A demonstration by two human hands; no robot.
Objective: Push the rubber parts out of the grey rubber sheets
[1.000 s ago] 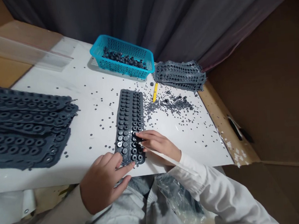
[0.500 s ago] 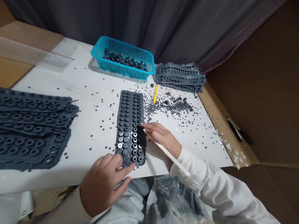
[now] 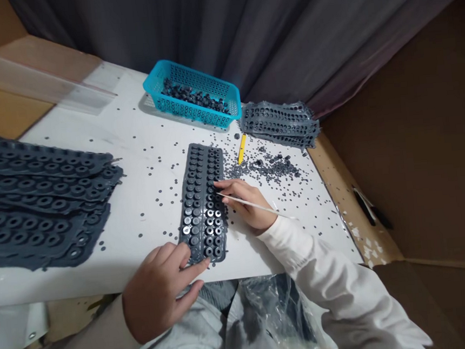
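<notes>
A dark grey rubber sheet (image 3: 202, 199) with rows of round, ring-topped parts lies lengthwise on the white table in front of me. My left hand (image 3: 164, 283) rests at its near left corner, index finger stretched along the near edge and thumb apart. Pinched in my right hand (image 3: 249, 203) is a thin white stick (image 3: 255, 202), its tip over the sheet's right-hand rows about halfway up. The stick's far end points right, above my sleeve. Small dark discs (image 3: 236, 170) lie scattered thickly just right of the sheet.
Stacked grey rubber sheets (image 3: 35, 208) fill the table's left side. A blue basket (image 3: 194, 111) of small dark parts stands at the back. Perforated grey sheets (image 3: 279, 122) lie right of it, near a yellow tool (image 3: 242, 149). Cardboard (image 3: 429, 141) walls the right side.
My right hand has moved a little farther up the sheet, away from me. The white stick now lies flatter, swung more to the right. My left hand has stayed in place.
</notes>
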